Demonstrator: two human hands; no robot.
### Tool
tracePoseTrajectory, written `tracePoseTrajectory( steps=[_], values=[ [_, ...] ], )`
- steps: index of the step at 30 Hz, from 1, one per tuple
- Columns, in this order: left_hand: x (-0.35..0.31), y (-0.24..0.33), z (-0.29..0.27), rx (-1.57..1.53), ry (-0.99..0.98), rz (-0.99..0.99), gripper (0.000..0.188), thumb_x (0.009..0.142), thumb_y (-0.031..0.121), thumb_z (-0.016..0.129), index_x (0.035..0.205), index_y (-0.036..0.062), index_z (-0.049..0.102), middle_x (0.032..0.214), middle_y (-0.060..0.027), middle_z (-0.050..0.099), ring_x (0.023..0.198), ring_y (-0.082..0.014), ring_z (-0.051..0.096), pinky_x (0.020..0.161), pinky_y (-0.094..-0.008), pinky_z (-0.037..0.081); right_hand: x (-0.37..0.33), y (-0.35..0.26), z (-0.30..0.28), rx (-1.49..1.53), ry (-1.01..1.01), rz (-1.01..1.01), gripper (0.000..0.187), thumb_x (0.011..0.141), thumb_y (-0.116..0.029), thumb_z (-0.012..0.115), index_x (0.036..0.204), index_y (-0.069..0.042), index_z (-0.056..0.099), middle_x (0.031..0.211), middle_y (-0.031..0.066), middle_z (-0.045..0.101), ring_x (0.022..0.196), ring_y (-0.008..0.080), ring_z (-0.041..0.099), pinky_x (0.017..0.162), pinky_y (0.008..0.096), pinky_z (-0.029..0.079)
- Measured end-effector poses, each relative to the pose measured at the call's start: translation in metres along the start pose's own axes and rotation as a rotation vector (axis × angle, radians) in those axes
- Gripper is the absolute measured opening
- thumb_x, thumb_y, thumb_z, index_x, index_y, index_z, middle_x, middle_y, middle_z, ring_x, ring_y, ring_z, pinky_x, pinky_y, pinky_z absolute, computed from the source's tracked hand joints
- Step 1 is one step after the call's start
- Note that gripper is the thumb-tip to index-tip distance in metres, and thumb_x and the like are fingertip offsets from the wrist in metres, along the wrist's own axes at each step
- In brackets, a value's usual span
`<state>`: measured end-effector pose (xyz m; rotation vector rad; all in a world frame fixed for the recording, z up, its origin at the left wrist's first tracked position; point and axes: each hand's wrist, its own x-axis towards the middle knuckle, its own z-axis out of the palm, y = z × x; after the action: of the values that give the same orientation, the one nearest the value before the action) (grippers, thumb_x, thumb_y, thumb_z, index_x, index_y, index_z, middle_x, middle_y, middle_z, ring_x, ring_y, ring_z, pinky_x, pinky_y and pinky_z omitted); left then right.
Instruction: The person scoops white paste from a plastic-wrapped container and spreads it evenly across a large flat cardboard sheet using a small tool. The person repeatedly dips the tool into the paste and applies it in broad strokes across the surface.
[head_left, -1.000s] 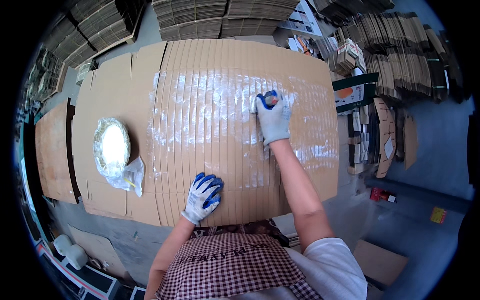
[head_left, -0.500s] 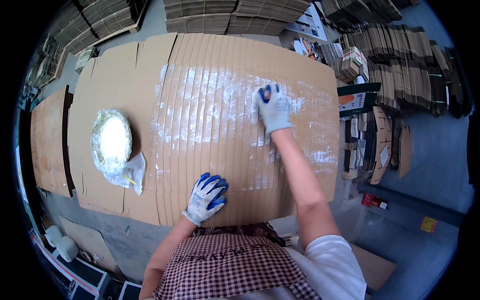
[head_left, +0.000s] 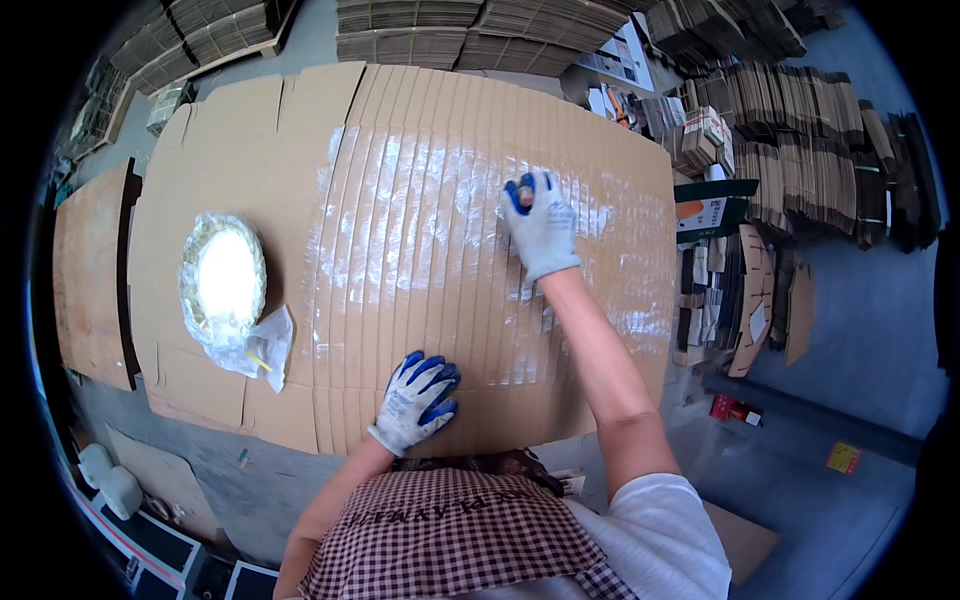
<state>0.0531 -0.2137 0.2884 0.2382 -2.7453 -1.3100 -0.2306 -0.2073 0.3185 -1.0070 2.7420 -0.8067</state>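
Note:
Overlapping brown cardboard sheets lie fanned out in front of me, their edges forming long narrow strips. Shiny whitish smears cover much of them. My right hand, in a white glove with blue fingers, is closed over the smeared strips right of the middle; what it grips is mostly hidden. Near the front edge my left hand, gloved the same way, rests on the cardboard with its fingers stretched out. A plastic-lined bowl with bright white contents stands on the left, clear plastic film trailing from it.
Tied stacks of flat cardboard stand beyond the work surface, with more bundles at the right. A brown board is at the left. White jugs and a dark case sit at the lower left.
My right hand has shifted slightly left over the smeared strips, still closed. My left hand stays resting by the front edge. The whole view has shifted a little.

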Motion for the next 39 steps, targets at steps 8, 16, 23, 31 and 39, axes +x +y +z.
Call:
tracePoseTrajectory(
  steps=[8,16,23,31,39],
  values=[
    [0.004,0.004,-0.004,-0.011,0.003,-0.001,0.034,0.074,0.026,0.055,0.102,0.0082,0.057,0.108,-0.0086,0.053,0.109,-0.0268,0.044,0.099,-0.0451,0.026,0.002,0.023,-0.010,-0.142,0.055,0.042,0.019,0.074,-0.022,0.059,0.081,-0.008,0.048,0.082,0.0136,0.051,0.073,0.0317,0.055,0.063,0.0411,0.044],
    [0.004,0.003,-0.001,-0.006,-0.007,0.018,0.035,0.073,0.026,0.056,0.103,0.0088,0.056,0.108,-0.0084,0.053,0.109,-0.0271,0.044,0.098,-0.0464,0.027,-0.013,0.043,-0.019,-0.173,-0.039,0.114,0.026,0.074,-0.024,0.058,0.089,-0.005,0.047,0.092,0.0146,0.051,0.082,0.0324,0.053,0.070,0.0412,0.044],
    [0.004,0.000,0.000,0.011,-0.018,0.024,0.036,0.073,0.027,0.057,0.104,0.0088,0.056,0.109,-0.0086,0.053,0.109,-0.0272,0.044,0.098,-0.0468,0.027,-0.043,0.022,-0.004,-0.256,-0.118,-0.058,0.022,0.076,-0.025,0.056,0.087,-0.007,0.048,0.089,0.0138,0.052,0.080,0.0314,0.054,0.065,0.0396,0.045],
    [0.003,0.004,-0.005,0.010,-0.027,0.003,0.040,0.072,0.030,0.053,0.105,0.0071,0.056,0.109,-0.0092,0.053,0.108,-0.0284,0.044,0.098,-0.0475,0.026,-0.035,0.044,-0.025,-0.121,-0.005,0.078,0.024,0.074,-0.024,0.059,0.089,-0.007,0.050,0.091,0.0145,0.052,0.072,0.0325,0.055,0.065,0.0402,0.045],
    [0.007,0.005,-0.003,0.023,-0.016,0.014,0.037,0.071,0.027,0.057,0.102,0.0079,0.057,0.108,-0.0082,0.053,0.108,-0.0280,0.045,0.097,-0.0466,0.027,-0.003,0.108,-0.043,-0.260,0.076,0.218,0.019,0.074,-0.019,0.058,0.087,-0.009,0.047,0.090,0.0129,0.052,0.075,0.0300,0.056,0.064,0.0394,0.046]
  ],
)
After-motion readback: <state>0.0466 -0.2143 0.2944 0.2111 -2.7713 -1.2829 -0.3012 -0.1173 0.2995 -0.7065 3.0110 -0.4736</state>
